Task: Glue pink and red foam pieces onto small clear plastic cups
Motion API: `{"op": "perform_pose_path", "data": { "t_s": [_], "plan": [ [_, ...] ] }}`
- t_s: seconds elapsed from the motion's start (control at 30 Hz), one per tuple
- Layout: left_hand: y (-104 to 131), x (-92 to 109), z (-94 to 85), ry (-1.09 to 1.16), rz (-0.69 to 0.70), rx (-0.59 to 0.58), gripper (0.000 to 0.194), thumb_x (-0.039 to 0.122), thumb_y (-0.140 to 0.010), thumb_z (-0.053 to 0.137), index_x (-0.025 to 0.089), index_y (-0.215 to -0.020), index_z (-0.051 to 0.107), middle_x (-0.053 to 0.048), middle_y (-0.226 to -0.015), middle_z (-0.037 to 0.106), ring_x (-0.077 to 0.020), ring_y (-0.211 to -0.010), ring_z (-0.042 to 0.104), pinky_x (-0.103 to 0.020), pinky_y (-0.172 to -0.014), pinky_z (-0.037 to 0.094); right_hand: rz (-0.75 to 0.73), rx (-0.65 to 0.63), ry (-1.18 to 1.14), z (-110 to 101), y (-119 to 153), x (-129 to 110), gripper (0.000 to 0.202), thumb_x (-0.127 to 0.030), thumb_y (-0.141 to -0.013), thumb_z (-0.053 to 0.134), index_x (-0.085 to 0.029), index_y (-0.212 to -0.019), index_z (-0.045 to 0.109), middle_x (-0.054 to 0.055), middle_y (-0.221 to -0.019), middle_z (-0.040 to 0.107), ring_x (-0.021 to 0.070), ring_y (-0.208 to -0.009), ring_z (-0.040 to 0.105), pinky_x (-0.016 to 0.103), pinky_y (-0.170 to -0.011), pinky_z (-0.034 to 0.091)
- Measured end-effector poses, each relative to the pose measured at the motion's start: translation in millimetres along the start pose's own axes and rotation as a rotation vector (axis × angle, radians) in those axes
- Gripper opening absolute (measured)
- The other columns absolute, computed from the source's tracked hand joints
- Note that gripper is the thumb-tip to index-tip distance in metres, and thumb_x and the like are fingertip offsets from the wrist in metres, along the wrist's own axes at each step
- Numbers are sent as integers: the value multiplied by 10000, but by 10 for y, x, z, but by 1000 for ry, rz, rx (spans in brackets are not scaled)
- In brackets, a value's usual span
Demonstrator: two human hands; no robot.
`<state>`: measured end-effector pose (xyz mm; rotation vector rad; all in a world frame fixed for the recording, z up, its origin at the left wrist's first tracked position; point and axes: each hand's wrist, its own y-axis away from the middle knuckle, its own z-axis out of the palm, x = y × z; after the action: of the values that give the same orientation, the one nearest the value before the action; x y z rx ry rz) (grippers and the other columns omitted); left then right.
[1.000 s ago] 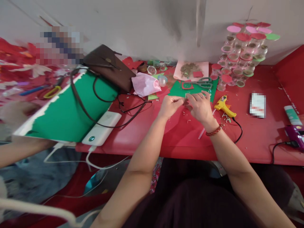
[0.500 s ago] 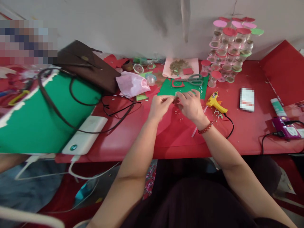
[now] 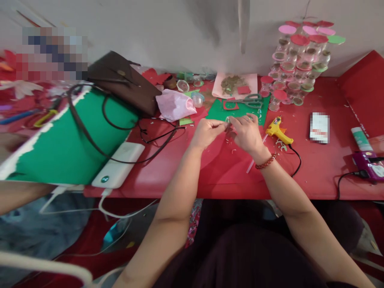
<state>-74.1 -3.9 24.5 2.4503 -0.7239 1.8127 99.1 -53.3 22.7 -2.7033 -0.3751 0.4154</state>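
Note:
My left hand and my right hand meet over the red sheet, fingertips pinched together around a tiny pale piece. The fingers cover most of it, so its kind is not clear. Just beyond them lies a green sheet bearing grey-handled scissors and a red paper piece with a cut-out. Right of my right hand rests a yellow hot glue gun, with a clear glue stick near my wrist and small paper scraps around.
A stack of clear cups with coloured paper discs stands at the back right. A pink sheet holds dry brown bits. Leftward are a brown bag, eyeglasses, a white power bank and a green board. Another person's arm shows at left.
The whole view has shifted slightly, so everything appears a little further right. Both hands stay together, pinching the small piece, with slight finger movement.

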Motion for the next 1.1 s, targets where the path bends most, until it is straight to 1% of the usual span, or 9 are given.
{"op": "perform_pose_path", "data": {
  "t_s": [0.13,0.23,0.33,0.47,0.67,0.77,0.9,1.0,1.1],
  "plan": [
    [23,58,86,-42,5,85,304,355,-855,693,186,-607,745,5,-651,723,-179,-693,666,-267,-689,502,-11,-12,9,25,4,5,425,-203,-965,651,-155,-1387,648,157,-1216,794,316,-1146,680,524,-1161,324],
    [25,85,135,-81,-8,148,261,284,-823,683,200,-578,716,14,-632,718,-189,-707,664,-264,-678,490,-17,-4,-3,47,8,1,431,-202,-956,655,-161,-1385,644,153,-1203,801,325,-1140,681,538,-1155,338],
    [17,90,134,-91,-21,164,254,271,-818,681,200,-575,699,27,-595,676,-187,-703,641,-261,-666,462,-14,0,-27,48,9,2,433,-199,-957,656,-167,-1389,644,158,-1232,794,327,-1161,680,541,-1160,345],
    [10,78,92,-81,11,122,275,307,-846,671,186,-602,707,38,-592,638,-150,-646,581,-257,-644,416,-11,7,-94,44,-5,34,413,-234,-961,691,-197,-1372,672,140,-1269,790,313,-1176,692,535,-1178,354],
    [3,19,84,-115,118,104,271,348,-870,625,182,-673,709,20,-627,647,-135,-638,570,-253,-653,427,-18,44,-259,144,-53,170,410,-265,-918,779,-203,-1321,737,137,-1206,806,312,-1110,728,486,-1052,491],
    [0,-15,100,-173,154,119,248,342,-875,609,185,-707,701,4,-663,673,-140,-660,587,-256,-666,434,-30,48,-315,175,-69,231,412,-248,-886,811,-209,-1293,763,132,-1172,816,310,-1074,744,485,-1041,512],
    [-5,-32,111,-201,154,130,197,303,-876,599,189,-760,709,-1,-693,700,-139,-664,603,-260,-680,444,-39,54,-350,158,-75,260,356,-253,-899,789,-241,-1255,783,110,-1137,828,299,-1055,751,512,-1076,500],
    [-11,-39,108,-184,139,132,204,300,-884,595,189,-747,698,4,-672,695,-138,-650,610,-261,-666,439,-46,39,-361,133,-78,258,332,-271,-906,777,-236,-1236,789,107,-1079,831,282,-995,745,471,-1014,527],
    [-19,-60,110,-128,98,136,177,279,-872,596,188,-761,701,-2,-702,727,-142,-672,650,-256,-677,468,-58,21,-376,110,-81,251,320,-243,-907,756,-218,-1224,791,102,-1039,831,260,-952,734,422,-966,535]
  ]
}}
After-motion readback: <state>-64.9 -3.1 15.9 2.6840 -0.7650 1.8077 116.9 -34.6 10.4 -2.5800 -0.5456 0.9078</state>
